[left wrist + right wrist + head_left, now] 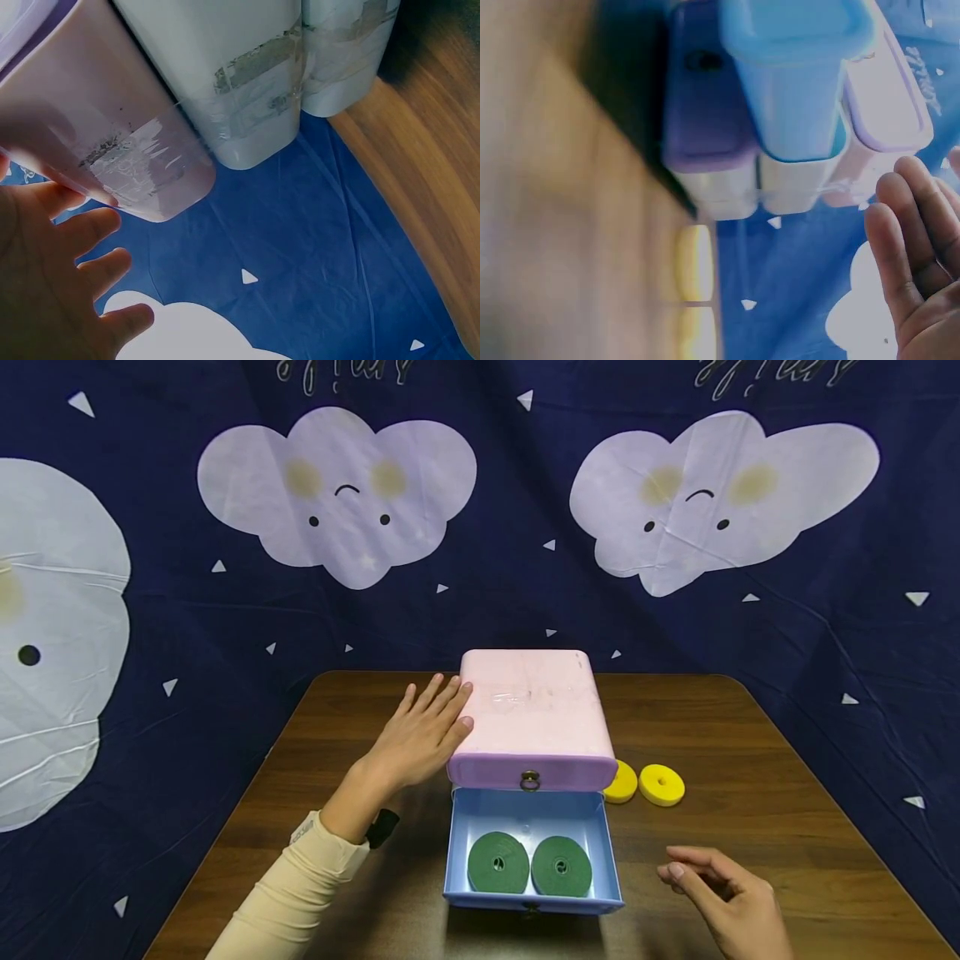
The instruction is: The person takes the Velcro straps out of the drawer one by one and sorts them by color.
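Resting straight-fingered against the central pink drawer unit [534, 714], the left hand [416, 739] grips nothing; the right hand [731, 897], lower right, curls loosely, empty. Overpulling the blue drawer [525, 807], lower center, could tip its green rolls [483, 868] out.

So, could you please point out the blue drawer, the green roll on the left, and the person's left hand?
Blue drawer [528, 812], head view: bare floor.
Left green roll [485, 863], head view: face beside its hole.
Left hand [415, 738], head view: back of hand.

Navy cloth [517, 610] w/ clouds [337, 547] behind brn tbl [690, 718].
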Action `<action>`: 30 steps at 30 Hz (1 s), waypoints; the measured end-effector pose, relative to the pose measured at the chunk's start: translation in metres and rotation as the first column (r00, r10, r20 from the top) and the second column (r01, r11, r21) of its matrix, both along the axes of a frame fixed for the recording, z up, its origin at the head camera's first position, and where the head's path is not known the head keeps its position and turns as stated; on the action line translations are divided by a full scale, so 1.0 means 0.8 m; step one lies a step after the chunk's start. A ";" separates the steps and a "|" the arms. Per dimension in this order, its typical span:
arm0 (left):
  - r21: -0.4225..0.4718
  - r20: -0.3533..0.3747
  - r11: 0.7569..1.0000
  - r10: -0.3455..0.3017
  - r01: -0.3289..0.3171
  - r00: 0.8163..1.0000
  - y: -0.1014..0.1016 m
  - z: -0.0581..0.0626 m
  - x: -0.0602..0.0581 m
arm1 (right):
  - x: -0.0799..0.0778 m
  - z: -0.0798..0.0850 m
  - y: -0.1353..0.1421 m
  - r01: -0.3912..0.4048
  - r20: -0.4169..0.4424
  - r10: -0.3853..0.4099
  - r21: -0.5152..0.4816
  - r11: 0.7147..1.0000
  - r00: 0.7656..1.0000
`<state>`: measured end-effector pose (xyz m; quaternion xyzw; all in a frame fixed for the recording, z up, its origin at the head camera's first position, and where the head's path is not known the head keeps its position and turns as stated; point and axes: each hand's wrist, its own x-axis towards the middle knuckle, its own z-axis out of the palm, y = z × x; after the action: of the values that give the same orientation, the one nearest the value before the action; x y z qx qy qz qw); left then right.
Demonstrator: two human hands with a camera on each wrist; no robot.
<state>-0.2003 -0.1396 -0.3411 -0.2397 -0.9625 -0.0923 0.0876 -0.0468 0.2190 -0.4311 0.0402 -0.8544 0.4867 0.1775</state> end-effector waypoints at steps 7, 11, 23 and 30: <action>0.009 0.009 1.000 -0.002 0.002 1.000 -0.001 0.000 0.000 | -0.025 0.019 0.004 -0.086 -0.197 0.131 0.222 0.971 0.972; 0.008 0.017 1.000 0.000 0.000 1.000 -0.001 0.000 0.000 | -0.037 0.029 0.002 -0.167 -0.268 0.257 0.317 0.934 0.928; 0.005 0.018 1.000 0.001 -0.001 1.000 0.000 0.001 0.002 | -0.078 0.041 -0.014 -0.355 -0.398 0.631 0.575 0.737 0.666; 0.002 0.014 1.000 0.004 -0.004 1.000 0.000 0.000 0.002 | -0.083 0.048 -0.018 -0.416 -0.243 0.682 0.638 0.649 0.690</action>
<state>-0.1990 -0.1398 -0.3409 -0.2371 -0.9635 -0.0945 0.0813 -0.1133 0.2043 -0.3928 0.4683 -0.8292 0.2343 0.1957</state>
